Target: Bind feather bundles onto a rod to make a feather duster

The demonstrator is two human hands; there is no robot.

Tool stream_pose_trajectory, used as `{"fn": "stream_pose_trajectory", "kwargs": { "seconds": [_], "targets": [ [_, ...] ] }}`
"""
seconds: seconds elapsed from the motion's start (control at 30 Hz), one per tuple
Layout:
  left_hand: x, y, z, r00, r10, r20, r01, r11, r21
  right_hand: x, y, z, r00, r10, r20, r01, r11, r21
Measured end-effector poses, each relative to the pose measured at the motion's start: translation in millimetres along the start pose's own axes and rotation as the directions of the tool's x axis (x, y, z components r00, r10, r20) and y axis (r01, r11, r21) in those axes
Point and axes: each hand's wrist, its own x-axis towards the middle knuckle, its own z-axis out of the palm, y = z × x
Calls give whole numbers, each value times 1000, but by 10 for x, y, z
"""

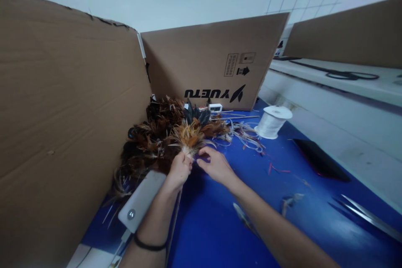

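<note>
My left hand point(181, 169) is closed around the base of a bunch of brown and orange feathers point(188, 136), which fan upward out of the fist. What looks like a thin stick point(173, 226) runs down below that hand. Close by on the right, my right hand point(216, 166) has its thumb and fingers curved and apart, next to the base of the feathers. Behind and to the left lies a heap of dark brown feathers point(141, 142). A few blue-black feathers point(197, 114) stand just behind the held bunch.
Cardboard panels point(207, 63) wall the blue table point(213, 226) at the left and back. A white spool point(272, 122), a black flat object point(320, 159) and metal scissors or tweezers point(367, 213) lie at right. A white power bank point(141, 201) with a cable is beside my left forearm.
</note>
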Motion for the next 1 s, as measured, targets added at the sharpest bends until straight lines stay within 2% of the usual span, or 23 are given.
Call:
{"fn": "stream_pose_trajectory", "kwargs": {
  "seconds": [0.07,0.17,0.23,0.4,0.5,0.6,0.7,0.87,1.0],
  "targets": [
    [-20,45,15,999,-45,18,46,998,-51,-34,41,42,996,-26,80,22,998,53],
    [-37,90,22,998,-65,18,66,995,-77,-30,99,130,993,32,117,-47,991,129],
    [-40,96,19,998,-62,16,63,995,-72,-13,123,159,990,81,113,-95,987,130],
    [-28,45,20,997,-60,44,60,998,-6,-21,80,117,991,115,64,-122,984,127],
    [-24,10,37,999,26,27,-29,989,143,-43,7,80,992,129,-9,-128,988,89],
    [-39,1,71,986,167,-7,-151,907,394,-46,-50,57,991,118,-64,-116,993,30],
    [-82,0,129,973,230,-7,-182,789,586,-34,-59,44,991,93,-100,-95,995,-21],
    [-172,-56,241,959,283,-14,-188,672,717,-26,-7,14,991,90,-103,-93,995,-21],
    [-235,-112,315,944,327,43,-243,600,762,-54,22,-44,982,172,-81,-173,985,-6]
  ]
}}
